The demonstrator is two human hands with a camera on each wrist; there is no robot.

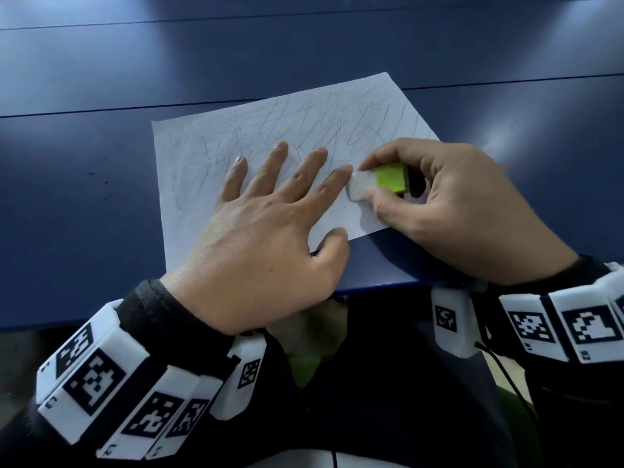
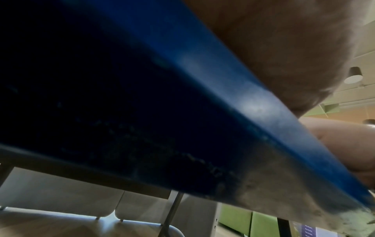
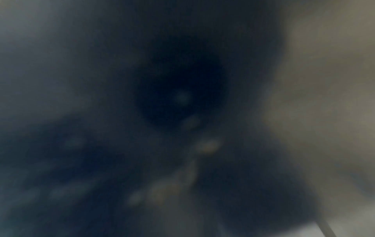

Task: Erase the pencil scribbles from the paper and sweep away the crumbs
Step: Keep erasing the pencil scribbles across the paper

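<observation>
Right hand (image 1: 452,211) pinching eraser (image 1: 378,182) on scribbled paper (image 1: 270,130).
Left hand (image 1: 263,228) lying spread flat, pressing paper near worktop (image 1: 84,180) front edge.

Desk (image 1: 101,170): blue top, smooth, semi-gloss, soft light glare; edge worn to dull grey (left wrist view).
Paper (image 1: 209,140): thin white sheet, matt, slightly wrinkled, grey pencil marks.
Eraser (image 1: 359,187): white rubber, matt; sleeve (image 1: 390,177) lime green, smooth.
Cuffs (image 1: 152,305): black knit cloth.
</observation>
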